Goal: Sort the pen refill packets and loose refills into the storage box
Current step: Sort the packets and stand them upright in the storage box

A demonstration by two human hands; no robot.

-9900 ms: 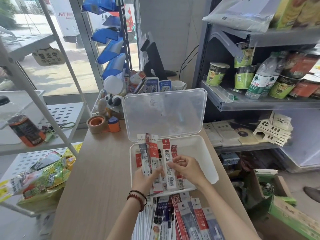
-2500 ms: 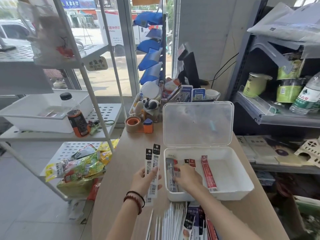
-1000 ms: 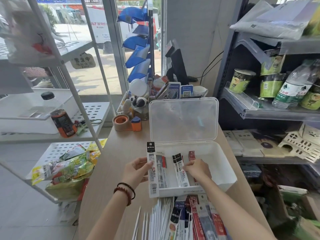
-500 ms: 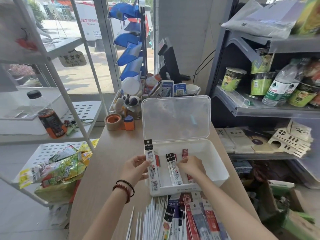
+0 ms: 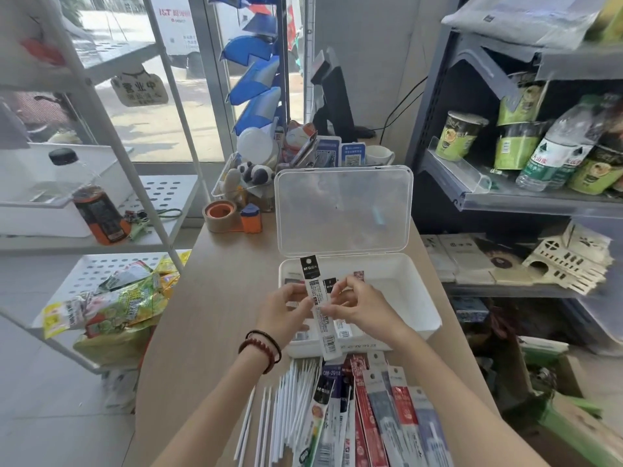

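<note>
We see 1 pale wooden table (image 5: 215, 298) running away from us, and on it 1 white storage box (image 5: 423, 298) whose 1 clear lid (image 5: 344, 210) stands upright at the far edge.

On the table, against the box's near wall, lies 1 pile of refill packets (image 5: 381, 409) fanned lengthwise. We count at least 7 there, with red, grey, purple and black headers, though they overlap and the frame edge cuts them off. Just left of that pile lie the loose refills (image 5: 293, 399), thin white sticks in 1 bundle. There are more than 10, too tightly packed for an exact count.

Both of our 2 hands are over the box's left half. The left hand (image 5: 286, 313) pinches 1 long black-topped packet (image 5: 313, 284) at its middle, and the right hand (image 5: 362, 306) has thumb and fingertips curled onto the same packet from the other side. The packet is held nearly upright, its lower end hanging past the near wall. Inside the box, behind the fingers, we make out at least 3 packet tops. The rest is hidden.

The left wrist carries 2 bracelets (image 5: 263, 348). Beyond the box sits 1 tape roll (image 5: 220, 215).
</note>
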